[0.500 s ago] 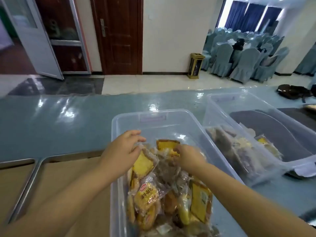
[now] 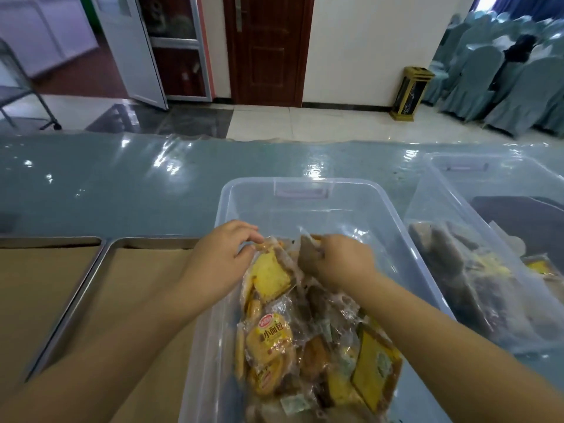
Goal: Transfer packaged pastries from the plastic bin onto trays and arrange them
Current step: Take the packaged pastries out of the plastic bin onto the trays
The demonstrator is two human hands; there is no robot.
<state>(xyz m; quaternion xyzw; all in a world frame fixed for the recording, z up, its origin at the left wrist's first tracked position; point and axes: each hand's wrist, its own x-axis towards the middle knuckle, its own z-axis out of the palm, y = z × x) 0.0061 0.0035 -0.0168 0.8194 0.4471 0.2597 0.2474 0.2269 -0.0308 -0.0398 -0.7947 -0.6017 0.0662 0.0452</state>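
A clear plastic bin [image 2: 305,190] stands in front of me, with a heap of several packaged pastries [image 2: 305,340] in its near half. My left hand [image 2: 219,264] reaches over the bin's left wall and pinches the top edge of a yellow wrapped pastry [image 2: 270,277]. My right hand [image 2: 345,264] grips a brown wrapped pastry [image 2: 305,254] at the top of the heap. Two metal trays lined with brown paper lie to the left, the nearer tray [image 2: 146,242] beside the bin and another tray [image 2: 48,239] further left.
A second clear bin [image 2: 451,166] with more wrapped pastries stands at the right, close to the first. The table has a shiny blue-grey cover [image 2: 122,184]. Beyond it are a tiled floor, a wooden door, a small gold bin [image 2: 412,93] and covered chairs.
The view has turned a little to the left. Both hands have closed on packets at the top of the heap, the right hand now lifting a brown one.
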